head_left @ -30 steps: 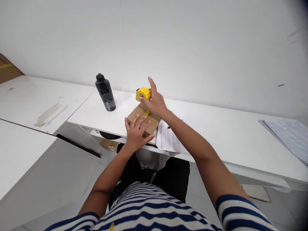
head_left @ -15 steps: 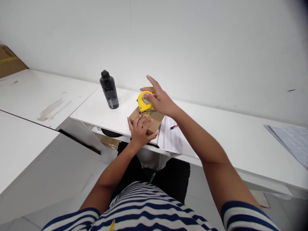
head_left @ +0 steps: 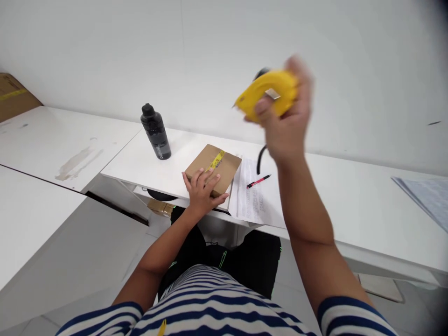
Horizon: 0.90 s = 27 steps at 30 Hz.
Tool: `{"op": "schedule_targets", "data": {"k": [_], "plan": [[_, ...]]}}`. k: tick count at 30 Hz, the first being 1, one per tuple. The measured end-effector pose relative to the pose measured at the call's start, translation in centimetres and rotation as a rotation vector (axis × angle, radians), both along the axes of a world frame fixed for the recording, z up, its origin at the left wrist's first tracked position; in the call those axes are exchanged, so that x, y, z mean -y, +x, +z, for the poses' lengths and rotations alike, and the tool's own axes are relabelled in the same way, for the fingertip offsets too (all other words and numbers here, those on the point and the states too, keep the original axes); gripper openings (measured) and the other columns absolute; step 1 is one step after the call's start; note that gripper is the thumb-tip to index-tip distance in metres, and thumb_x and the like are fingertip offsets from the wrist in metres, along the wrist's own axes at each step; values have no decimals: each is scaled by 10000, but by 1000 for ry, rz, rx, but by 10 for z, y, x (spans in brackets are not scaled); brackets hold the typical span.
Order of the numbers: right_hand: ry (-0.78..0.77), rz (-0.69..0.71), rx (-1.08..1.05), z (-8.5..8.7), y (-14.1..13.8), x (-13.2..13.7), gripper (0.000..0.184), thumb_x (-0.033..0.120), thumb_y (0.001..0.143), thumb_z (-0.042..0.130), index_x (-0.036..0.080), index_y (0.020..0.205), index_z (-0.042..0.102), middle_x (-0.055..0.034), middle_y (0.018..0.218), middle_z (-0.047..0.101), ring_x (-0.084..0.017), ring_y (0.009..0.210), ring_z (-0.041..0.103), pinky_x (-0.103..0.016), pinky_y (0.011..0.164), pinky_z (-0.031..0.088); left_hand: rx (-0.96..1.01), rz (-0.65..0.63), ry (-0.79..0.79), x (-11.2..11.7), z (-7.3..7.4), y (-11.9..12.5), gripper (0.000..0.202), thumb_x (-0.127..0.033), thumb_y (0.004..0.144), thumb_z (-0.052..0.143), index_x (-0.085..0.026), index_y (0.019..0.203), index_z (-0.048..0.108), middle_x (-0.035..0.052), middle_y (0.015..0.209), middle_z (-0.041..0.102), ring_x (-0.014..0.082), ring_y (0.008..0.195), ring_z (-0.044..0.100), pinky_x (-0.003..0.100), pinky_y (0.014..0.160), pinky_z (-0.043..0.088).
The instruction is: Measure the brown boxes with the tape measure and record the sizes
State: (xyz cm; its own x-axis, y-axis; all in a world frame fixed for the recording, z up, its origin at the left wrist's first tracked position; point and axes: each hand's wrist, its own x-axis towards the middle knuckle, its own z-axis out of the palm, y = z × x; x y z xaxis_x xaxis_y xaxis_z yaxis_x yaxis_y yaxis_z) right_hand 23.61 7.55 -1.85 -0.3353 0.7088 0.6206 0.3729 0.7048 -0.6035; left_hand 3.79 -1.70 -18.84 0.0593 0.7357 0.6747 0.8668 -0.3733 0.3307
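Note:
A yellow tape measure point(head_left: 280, 88) is gripped in my right hand point(head_left: 287, 121), raised well above the table and blurred by motion; a black strap dangles below it. My left hand point(head_left: 203, 189) lies with fingers spread on the near left part of a small brown cardboard box point(head_left: 227, 170). Yellow printed tape runs across the top of that box. To its right, a red and black pen point(head_left: 259, 181) rests on printed paper sheets point(head_left: 245, 200), partly hidden by my right forearm.
A dark water bottle point(head_left: 156, 133) stands on the white table point(head_left: 350, 200) left of the box. More papers point(head_left: 423, 196) lie at the far right. A large carton point(head_left: 16, 95) sits at the far left, and a white wall point(head_left: 105, 56) rises behind.
My right hand has lifted the tape measure off the box, up and to the right, and its fingers have closed around it. My left hand has stayed on the box.

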Motion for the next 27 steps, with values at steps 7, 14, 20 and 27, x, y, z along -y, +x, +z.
{"op": "schedule_targets", "data": {"k": [7,14,20,27], "plan": [[-243,87,164,-55,-84,-6,646,585,869,597,225,1392,480,-93,1206,682,-287,1024,666,-442,855,555,28,40,88,-6,-12,0,613,-776,700,638,-313,1088,742,92,1226,705,352,1281,539,640,1232,0],[-249,138,265,-56,-82,5,587,480,886,568,222,1397,434,-94,1098,696,-282,905,661,-420,776,517,6,49,81,-3,-8,2,599,-775,714,630,-317,1080,751,93,1202,726,351,1257,571,634,1234,-21],[-254,64,243,-64,-32,27,568,513,861,628,250,1343,481,-100,1199,679,-306,982,677,-452,827,547,-12,13,73,0,-2,1,592,-757,721,650,-332,1124,737,81,1223,727,346,1256,581,625,1238,-33],[-293,-27,250,-70,40,58,539,530,854,664,312,1321,506,-81,1291,638,-292,1016,684,-457,858,577,-9,17,36,-2,-3,1,644,-809,683,633,-325,1093,746,82,1216,725,353,1243,569,613,1233,-36]]}}
